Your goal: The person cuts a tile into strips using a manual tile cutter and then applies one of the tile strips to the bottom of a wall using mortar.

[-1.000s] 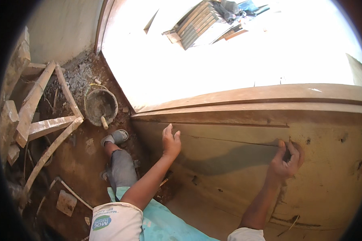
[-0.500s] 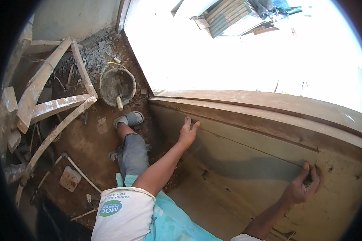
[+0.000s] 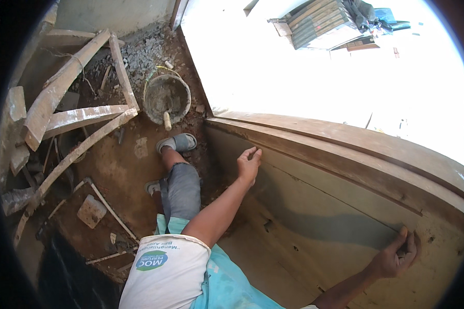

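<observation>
A thin dark string (image 3: 319, 190) runs taut and slanting across the plastered low wall (image 3: 314, 226), just under the wooden window sill. My left hand (image 3: 249, 166) is at its far left end, thumb and forefinger pinched together. At the near right end, my right hand (image 3: 399, 255) pinches too, with the fingers curled close to the wall. The string tips inside both pinches are hidden by my fingers. Both forearms are stretched out, and a shadow falls on the wall below the string.
A mortar bucket (image 3: 166, 98) with a tool handle (image 3: 167, 121) in it stands beyond my foot. Rough wooden frame pieces (image 3: 82, 121) lean at left. A block (image 3: 92, 211) and a pale pipe (image 3: 108, 206) lie on the dirt floor. The wooden sill (image 3: 340, 149) borders the bright opening.
My left hand's fingers have drawn together from a more spread pose. My right hand stays at its end of the string. The whole view has shifted slightly.
</observation>
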Demonstrator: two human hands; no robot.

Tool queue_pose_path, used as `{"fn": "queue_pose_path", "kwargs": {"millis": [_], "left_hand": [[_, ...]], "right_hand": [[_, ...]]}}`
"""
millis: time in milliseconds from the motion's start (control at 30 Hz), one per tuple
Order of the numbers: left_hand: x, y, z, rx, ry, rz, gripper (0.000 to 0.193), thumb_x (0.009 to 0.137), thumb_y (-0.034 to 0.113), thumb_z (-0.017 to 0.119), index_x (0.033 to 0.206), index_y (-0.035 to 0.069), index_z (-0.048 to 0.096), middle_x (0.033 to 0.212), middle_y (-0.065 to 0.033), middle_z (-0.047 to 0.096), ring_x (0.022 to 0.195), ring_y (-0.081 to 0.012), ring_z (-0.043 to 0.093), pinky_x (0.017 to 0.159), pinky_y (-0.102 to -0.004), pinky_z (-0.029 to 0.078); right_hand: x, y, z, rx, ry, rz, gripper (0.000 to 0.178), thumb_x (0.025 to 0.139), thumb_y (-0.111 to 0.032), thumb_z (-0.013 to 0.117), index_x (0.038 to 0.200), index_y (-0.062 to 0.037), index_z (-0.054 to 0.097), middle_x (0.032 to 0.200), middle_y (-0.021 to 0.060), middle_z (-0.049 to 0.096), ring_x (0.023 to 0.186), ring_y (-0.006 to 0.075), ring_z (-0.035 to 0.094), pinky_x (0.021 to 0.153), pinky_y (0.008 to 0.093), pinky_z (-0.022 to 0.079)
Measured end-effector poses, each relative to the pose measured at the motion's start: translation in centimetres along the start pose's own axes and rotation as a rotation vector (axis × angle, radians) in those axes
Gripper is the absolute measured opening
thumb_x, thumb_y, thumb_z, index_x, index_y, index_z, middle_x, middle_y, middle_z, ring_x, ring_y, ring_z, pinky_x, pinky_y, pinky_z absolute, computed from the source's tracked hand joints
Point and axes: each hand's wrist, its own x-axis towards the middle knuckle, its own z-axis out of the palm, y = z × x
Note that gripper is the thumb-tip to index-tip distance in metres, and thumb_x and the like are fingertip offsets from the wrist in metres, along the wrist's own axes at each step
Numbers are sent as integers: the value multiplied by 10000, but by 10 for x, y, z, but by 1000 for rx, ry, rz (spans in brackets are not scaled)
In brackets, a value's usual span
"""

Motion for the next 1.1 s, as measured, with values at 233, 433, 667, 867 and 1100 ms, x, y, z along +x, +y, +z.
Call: {"fn": "queue_pose_path", "kwargs": {"millis": [233,433,667,867,1100], "left_hand": [[16,-5,-13,-20,-39,-26,853,834,195,777,1484,-13,264,1071,-79,600,932,-154,598,800,-304,523],[34,9,-35,332,-190,4,865,847,280,763,1499,11,262,1075,-104,619,939,-174,604,781,-331,516],[39,17,-35,369,-172,102,809,837,258,773,1465,-13,340,912,-42,617,764,-88,556,638,-238,462],[56,6,-42,491,-242,126,774,843,296,765,1438,-23,387,910,-33,601,770,-94,551,653,-239,463],[41,19,-35,926,-76,549,582,819,224,763,1284,-41,535,1027,-136,625,883,-219,611,761,-333,501]], "right_hand": [[2,1,-7,-61,-5,-47,164,842,15,716,958,97,633,999,201,620,915,250,617,703,328,568],[-2,-1,-9,-159,-26,-14,202,842,-69,748,949,70,648,1008,203,607,893,302,609,747,394,512],[2,-5,0,-41,-41,16,218,824,-65,764,948,55,631,995,166,586,909,271,570,785,363,482],[3,-10,-4,72,-34,138,203,786,2,774,928,28,631,982,136,564,916,235,556,764,334,477],[17,-16,-13,52,-88,125,264,707,6,824,880,-18,626,947,125,566,848,244,541,693,334,459]]}}
